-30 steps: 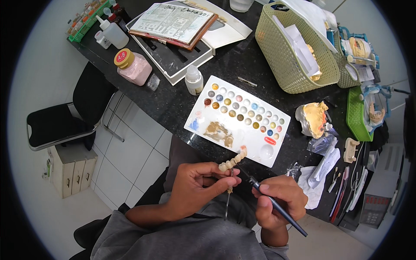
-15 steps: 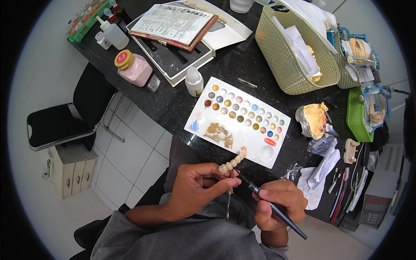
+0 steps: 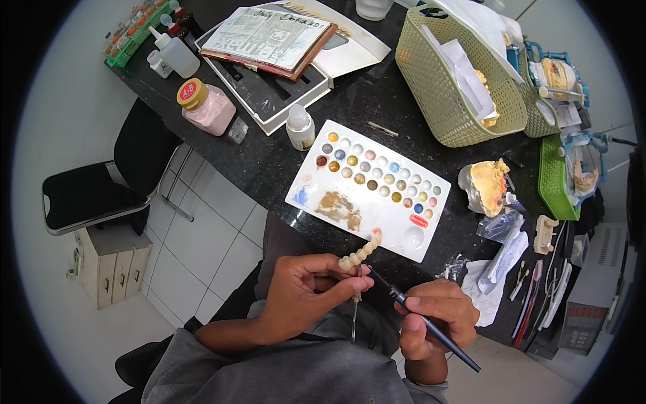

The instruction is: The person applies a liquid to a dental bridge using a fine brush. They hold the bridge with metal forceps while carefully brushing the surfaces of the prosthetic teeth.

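Observation:
My left hand (image 3: 299, 296) pinches a thin metal holder (image 3: 354, 320) that carries a curved row of tooth-coloured dental crowns (image 3: 361, 254), a bridge, above the fingertips. In my right hand (image 3: 441, 320) is a slim dark-handled brush (image 3: 437, 331), gripped like a pen. Its tip points at the left fingertips and the near end of the bridge; I cannot tell whether it touches. Just beyond both hands lies a white paint palette (image 3: 387, 232) with rows of small coloured wells and brown and blue smears.
A white dropper bottle (image 3: 301, 128) and a jar of pink powder (image 3: 206, 111) stand left of the palette. Behind are a notebook (image 3: 269, 37) and a green basket (image 3: 444, 87). At right lie a dental cast (image 3: 486, 188), crumpled tissue (image 3: 484, 283) and several tools.
The right hand and brush have shifted very slightly, the handle's rear end moving a little right. The bridge in the left hand has barely moved.

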### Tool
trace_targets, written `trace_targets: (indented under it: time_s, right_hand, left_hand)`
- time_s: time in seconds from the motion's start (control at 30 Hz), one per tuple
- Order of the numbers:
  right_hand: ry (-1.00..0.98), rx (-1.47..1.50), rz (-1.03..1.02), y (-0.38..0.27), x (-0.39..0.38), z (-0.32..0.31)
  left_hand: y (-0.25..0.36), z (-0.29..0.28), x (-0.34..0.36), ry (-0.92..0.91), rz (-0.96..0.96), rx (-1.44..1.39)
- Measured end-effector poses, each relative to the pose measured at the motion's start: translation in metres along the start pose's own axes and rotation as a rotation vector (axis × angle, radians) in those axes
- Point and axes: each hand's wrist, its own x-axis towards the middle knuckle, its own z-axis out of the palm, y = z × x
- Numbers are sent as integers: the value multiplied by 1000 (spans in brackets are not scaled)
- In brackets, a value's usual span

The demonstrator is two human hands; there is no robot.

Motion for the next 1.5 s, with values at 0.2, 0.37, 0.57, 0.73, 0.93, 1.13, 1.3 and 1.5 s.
trace_targets:
  time_s: [0.2,0.37,0.57,0.73,0.93,1.13,1.3,1.5]
  right_hand:
    - [-14,-16,-19,1,1,2]
    - [-23,-6,-2,0,2,2]
    - [9,24,7,0,1,1]
    - [-4,5,-13,1,2,4]
    - [-28,-4,-3,2,0,0]
    - [31,45,-5,1,-2,-1]
    - [62,79,2,0,-5,-4]
    - [37,198,77,-4,-16,-20]
  left_hand:
    - [0,1,0,4,-4,-30]
    - [0,0,0,1,-2,-8]
    - [1,0,0,-1,-9,-2]
    - [1,0,0,-2,-4,-6]
    - [0,0,0,0,-3,-1]
    - [-1,0,0,7,0,-8]
    - [-2,1,0,12,5,-1]
    - [-2,2,-3,42,12,5]
